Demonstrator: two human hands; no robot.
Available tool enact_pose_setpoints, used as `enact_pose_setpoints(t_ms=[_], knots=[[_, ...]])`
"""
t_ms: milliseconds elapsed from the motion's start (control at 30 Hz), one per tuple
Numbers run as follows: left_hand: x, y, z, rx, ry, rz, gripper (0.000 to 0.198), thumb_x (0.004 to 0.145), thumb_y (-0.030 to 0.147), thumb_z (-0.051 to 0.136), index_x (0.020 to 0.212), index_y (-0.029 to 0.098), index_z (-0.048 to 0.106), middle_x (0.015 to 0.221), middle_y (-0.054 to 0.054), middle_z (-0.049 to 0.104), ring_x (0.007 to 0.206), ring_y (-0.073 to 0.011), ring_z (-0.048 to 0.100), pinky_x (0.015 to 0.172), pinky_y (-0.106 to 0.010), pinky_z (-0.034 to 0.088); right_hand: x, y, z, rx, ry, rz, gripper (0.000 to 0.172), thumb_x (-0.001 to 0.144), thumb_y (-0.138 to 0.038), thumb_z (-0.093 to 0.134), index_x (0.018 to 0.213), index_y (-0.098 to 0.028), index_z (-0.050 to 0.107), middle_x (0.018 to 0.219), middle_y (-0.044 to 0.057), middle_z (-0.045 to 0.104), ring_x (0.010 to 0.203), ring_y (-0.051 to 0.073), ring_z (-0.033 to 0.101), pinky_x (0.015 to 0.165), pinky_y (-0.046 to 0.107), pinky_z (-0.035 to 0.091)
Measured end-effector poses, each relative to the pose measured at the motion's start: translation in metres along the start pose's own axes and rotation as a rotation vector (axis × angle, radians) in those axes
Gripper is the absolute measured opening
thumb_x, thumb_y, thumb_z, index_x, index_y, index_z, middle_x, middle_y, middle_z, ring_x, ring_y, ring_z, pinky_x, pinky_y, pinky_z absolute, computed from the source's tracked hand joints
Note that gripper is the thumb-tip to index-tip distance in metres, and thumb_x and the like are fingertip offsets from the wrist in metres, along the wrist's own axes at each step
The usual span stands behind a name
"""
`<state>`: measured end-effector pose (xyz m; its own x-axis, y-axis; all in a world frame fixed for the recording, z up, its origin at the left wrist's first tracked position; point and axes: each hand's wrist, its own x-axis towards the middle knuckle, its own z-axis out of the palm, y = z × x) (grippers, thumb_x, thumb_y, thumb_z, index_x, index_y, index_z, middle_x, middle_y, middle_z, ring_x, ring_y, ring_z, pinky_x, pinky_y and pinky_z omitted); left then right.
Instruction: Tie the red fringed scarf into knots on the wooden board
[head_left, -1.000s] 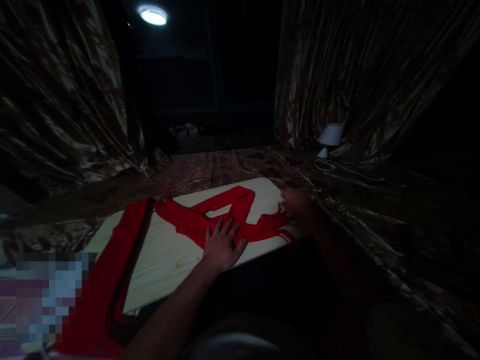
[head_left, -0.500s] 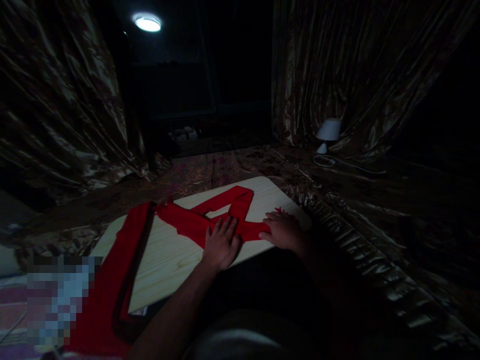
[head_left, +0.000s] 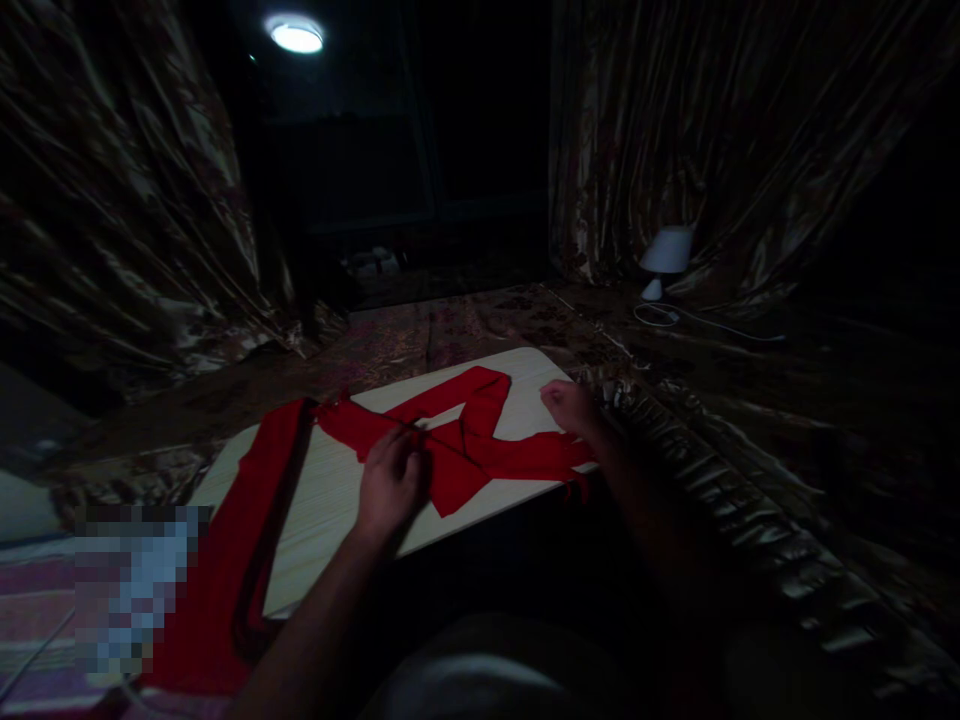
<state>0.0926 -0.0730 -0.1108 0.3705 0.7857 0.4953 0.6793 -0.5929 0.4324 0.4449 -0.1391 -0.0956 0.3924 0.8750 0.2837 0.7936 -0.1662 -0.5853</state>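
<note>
A red cloth with fringed ends lies in crossing folds on a small light wooden table. My left hand rests at the middle of the cloth, fingers bent over it; the fingertips are dim, and it seems to pinch a fold. My right hand is curled just above the table's right part, beside the fringed end, with no cloth visible in it. Another long red cloth drapes over the table's left end and hangs down toward the lower left.
A small white lamp with a cord stands at the right back. Patterned curtains hang on both sides. A fringed rug lies right of the table. Striped fabric is at the lower left.
My left hand has moved left and its fingers have curled. My right hand has come off the cloth and closed. A fold of the cloth now points toward the near edge.
</note>
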Motion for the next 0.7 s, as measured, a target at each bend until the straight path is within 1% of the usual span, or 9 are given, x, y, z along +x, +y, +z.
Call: enact_pose_setpoints(t_ms=[33,133,200,233,300,367,467,600,700], knots=[[0.002,-0.017,-0.007,0.027,0.013,-0.05,0.043,0.094,0.038,0.042,0.125,0.017,0.064,0.138,-0.013,0.059,0.132,-0.0274,0.051,0.112,-0.043,0.04,0.012,0.013,-0.003,-0.034,0.014,0.047,0.025,0.089,-0.024,0.052,0.101,-0.017,0.073,0.1,0.008,0.075,0.092,0.02,0.067,0.084,0.027,0.05],[0.004,-0.068,-0.025,0.114,-0.076,-0.107,0.048,0.089,0.04,0.048,0.13,0.016,0.058,0.134,-0.016,0.062,0.123,-0.0308,0.058,0.104,-0.044,0.047,0.036,0.045,-0.007,-0.128,-0.004,0.056,0.024,0.087,-0.021,0.054,0.097,-0.013,0.074,0.097,0.01,0.075,0.088,0.019,0.067,0.082,0.026,0.048],[0.002,-0.093,-0.029,0.173,-0.114,-0.125,0.046,0.088,0.042,0.047,0.125,0.018,0.06,0.128,-0.015,0.065,0.119,-0.0305,0.06,0.102,-0.043,0.049,0.04,0.056,-0.003,-0.192,0.013,0.007,0.023,0.086,-0.021,0.055,0.096,-0.012,0.074,0.103,0.011,0.074,0.093,0.02,0.066,0.086,0.026,0.047],[0.001,-0.1,-0.029,0.2,-0.125,-0.089,0.042,0.089,0.043,0.046,0.12,0.018,0.062,0.126,-0.015,0.066,0.12,-0.03,0.06,0.104,-0.043,0.047,0.039,0.059,0.001,-0.219,0.031,-0.022,0.023,0.085,-0.021,0.055,0.097,-0.013,0.074,0.107,0.011,0.073,0.096,0.02,0.065,0.088,0.027,0.046],[-0.002,-0.108,-0.027,0.244,-0.141,-0.011,0.039,0.089,0.043,0.043,0.111,0.018,0.065,0.123,-0.015,0.067,0.123,-0.0293,0.058,0.108,-0.042,0.044,0.036,0.061,0.009,-0.248,0.062,-0.073,0.024,0.085,-0.022,0.056,0.1,-0.016,0.074,0.113,0.01,0.071,0.1,0.021,0.063,0.092,0.028,0.044],[-0.004,-0.109,-0.023,0.274,-0.138,0.024,0.039,0.09,0.044,0.042,0.109,0.018,0.065,0.124,-0.016,0.066,0.123,-0.0289,0.057,0.109,-0.041,0.043,0.034,0.061,0.014,-0.24,0.059,-0.084,0.024,0.084,-0.022,0.056,0.099,-0.018,0.074,0.112,0.009,0.071,0.1,0.02,0.063,0.093,0.028,0.044],[-0.004,-0.107,-0.021,0.283,-0.123,0.003,0.04,0.089,0.043,0.043,0.113,0.019,0.064,0.127,-0.014,0.065,0.123,-0.0282,0.057,0.11,-0.04,0.042,0.036,0.063,0.014,-0.204,0.068,-0.041,0.023,0.083,-0.02,0.054,0.093,-0.017,0.075,0.105,0.009,0.073,0.095,0.02,0.064,0.09,0.028,0.046],[-0.003,-0.107,-0.023,0.227,-0.127,-0.022,0.041,0.089,0.039,0.043,0.116,0.017,0.065,0.131,-0.014,0.064,0.126,-0.0273,0.056,0.111,-0.04,0.042,0.041,0.067,0.013,-0.15,0.081,-0.008,0.025,0.082,-0.019,0.052,0.09,-0.014,0.075,0.097,0.009,0.075,0.09,0.02,0.065,0.084,0.027,0.047],[-0.003,-0.107,-0.028,0.138,-0.122,-0.14,0.043,0.087,0.037,0.047,0.121,0.016,0.065,0.132,-0.014,0.064,0.123,-0.0271,0.059,0.108,-0.039,0.045,0.042,0.069,0.015,-0.141,0.1,0.013,0.027,0.083,-0.021,0.051,0.089,-0.013,0.076,0.096,0.011,0.075,0.087,0.021,0.066,0.08,0.028,0.047]])
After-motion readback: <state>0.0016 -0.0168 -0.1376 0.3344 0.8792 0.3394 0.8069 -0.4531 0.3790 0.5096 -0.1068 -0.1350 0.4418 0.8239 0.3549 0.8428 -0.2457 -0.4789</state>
